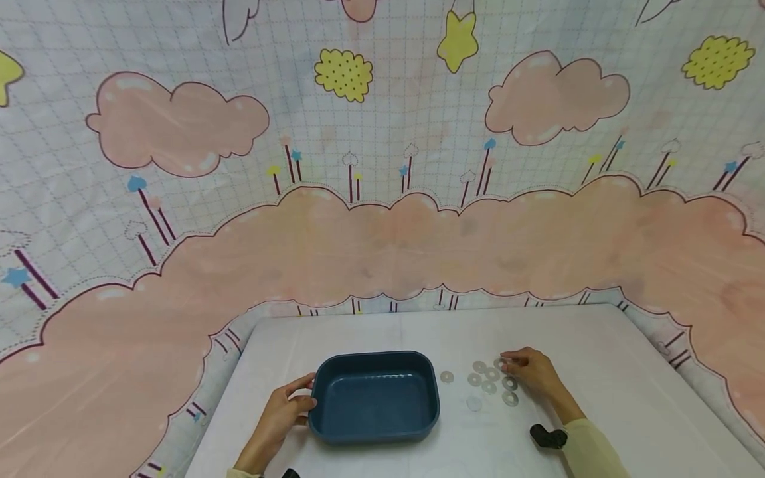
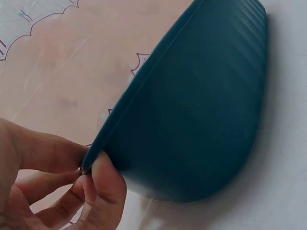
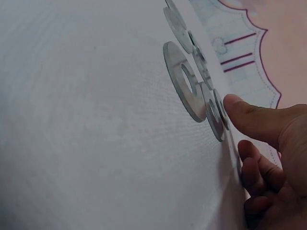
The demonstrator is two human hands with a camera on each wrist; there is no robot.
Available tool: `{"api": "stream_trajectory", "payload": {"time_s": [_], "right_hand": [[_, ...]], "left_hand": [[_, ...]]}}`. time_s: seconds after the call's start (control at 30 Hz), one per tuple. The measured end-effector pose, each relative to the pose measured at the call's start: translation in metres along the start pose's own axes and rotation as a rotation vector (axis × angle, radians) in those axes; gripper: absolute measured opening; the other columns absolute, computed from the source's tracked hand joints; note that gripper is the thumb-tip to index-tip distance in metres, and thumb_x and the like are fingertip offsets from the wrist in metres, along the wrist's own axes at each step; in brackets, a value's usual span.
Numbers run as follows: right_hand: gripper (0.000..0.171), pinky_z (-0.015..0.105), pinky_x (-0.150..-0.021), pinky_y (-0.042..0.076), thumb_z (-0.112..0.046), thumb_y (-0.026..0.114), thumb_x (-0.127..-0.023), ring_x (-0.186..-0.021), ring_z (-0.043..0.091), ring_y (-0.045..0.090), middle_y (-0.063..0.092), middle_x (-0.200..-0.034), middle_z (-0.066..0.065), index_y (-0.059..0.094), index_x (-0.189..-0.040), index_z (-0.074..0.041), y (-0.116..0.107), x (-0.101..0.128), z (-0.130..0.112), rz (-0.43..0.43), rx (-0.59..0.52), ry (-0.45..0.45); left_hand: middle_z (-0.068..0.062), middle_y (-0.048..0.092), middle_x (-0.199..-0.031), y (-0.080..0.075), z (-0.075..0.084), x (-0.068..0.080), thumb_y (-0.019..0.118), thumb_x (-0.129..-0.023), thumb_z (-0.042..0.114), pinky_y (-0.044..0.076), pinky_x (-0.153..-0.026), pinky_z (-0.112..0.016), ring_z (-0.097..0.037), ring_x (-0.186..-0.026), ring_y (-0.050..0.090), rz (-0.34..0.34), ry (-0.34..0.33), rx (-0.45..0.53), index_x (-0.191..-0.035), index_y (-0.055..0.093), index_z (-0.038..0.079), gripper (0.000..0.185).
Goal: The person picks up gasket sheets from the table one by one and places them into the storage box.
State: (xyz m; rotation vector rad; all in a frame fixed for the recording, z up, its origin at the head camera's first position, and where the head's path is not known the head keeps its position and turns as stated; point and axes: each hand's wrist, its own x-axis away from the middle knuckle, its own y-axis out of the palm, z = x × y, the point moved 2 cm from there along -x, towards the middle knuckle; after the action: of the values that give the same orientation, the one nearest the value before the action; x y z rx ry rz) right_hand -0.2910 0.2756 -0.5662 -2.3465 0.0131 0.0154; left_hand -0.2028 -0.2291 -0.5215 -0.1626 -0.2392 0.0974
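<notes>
A dark blue rectangular plastic tub (image 1: 375,438) stands on the white table. My left hand (image 1: 282,411) pinches its left rim; the left wrist view shows finger and thumb (image 2: 108,184) meeting on the lip. To the tub's right lie several flat metal washers (image 1: 510,398), mostly in a loose cluster. My right hand (image 1: 533,372) is at the far right of that cluster, thumb and finger at the edges of one washer (image 1: 499,364). In the right wrist view its thumb (image 3: 244,112) meets a washer's edge, with other fingers curled below. The index fingertip is hidden there.
One washer (image 1: 447,377) lies apart, close to the tub's right side. A pale, faint disc (image 1: 474,403) sits nearer the front. White cloth covers the table (image 1: 346,332), and a patterned curtain (image 1: 382,252) hangs behind and along both sides.
</notes>
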Motion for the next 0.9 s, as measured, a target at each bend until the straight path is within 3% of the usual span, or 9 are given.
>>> {"api": "stream_trajectory", "payload": {"time_s": [0.4, 0.63, 0.9], "right_hand": [[0.027, 0.031, -0.069, 0.038, -0.014, 0.077, -0.082, -0.083, 0.021, 0.05, 0.062, -0.094, 0.009, 0.071, -0.107, -0.004, -0.001, -0.003, -0.003, 0.001, 0.044, -0.016], [0.015, 0.027, -0.07, 0.044, -0.008, 0.072, -0.084, -0.078, 0.014, 0.057, 0.066, -0.086, 0.007, 0.066, -0.097, -0.003, -0.007, 0.004, -0.004, 0.048, -0.035, -0.024], [0.019, 0.027, -0.068, 0.047, -0.009, 0.069, -0.088, -0.083, 0.019, 0.061, 0.069, -0.093, 0.01, 0.071, -0.104, -0.001, -0.014, 0.015, -0.011, 0.054, -0.05, 0.021]], "left_hand": [[-0.014, 0.055, -0.122, 0.001, 0.0, 0.002, 0.062, -0.083, -0.002, 0.049, -0.055, -0.031, -0.019, -0.08, 0.06, -0.003, -0.01, 0.009, -0.137, 0.055, 0.0, 0.055], [-0.013, 0.054, -0.122, 0.002, 0.0, 0.006, 0.062, -0.083, -0.002, 0.05, -0.055, -0.031, -0.017, -0.077, 0.059, -0.01, -0.004, 0.014, -0.137, 0.054, 0.0, 0.055], [-0.014, 0.053, -0.122, 0.001, 0.0, 0.011, 0.063, -0.083, -0.001, 0.049, -0.055, -0.03, -0.016, -0.077, 0.059, -0.012, 0.003, 0.014, -0.137, 0.054, 0.0, 0.055]]}}
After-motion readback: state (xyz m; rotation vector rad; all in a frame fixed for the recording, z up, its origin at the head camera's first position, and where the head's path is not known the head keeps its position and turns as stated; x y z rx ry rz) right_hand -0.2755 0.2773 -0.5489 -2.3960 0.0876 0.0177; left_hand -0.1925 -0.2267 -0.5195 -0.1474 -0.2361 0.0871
